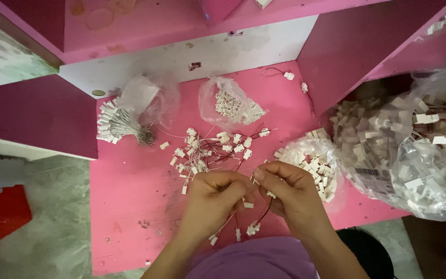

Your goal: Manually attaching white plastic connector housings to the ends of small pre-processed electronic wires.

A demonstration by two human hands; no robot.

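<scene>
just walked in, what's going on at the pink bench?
A person's left hand and right hand are together over the pink table, pinching a bunch of thin wires with small white connectors that dangle below the hands. A loose pile of the same wired connectors lies just ahead. A tied bundle sits at left, and clear bags of white connectors at right.

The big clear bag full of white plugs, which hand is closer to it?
Right. The right hand is beside the big clear bag; the left hand is farther away, across from it.
</scene>
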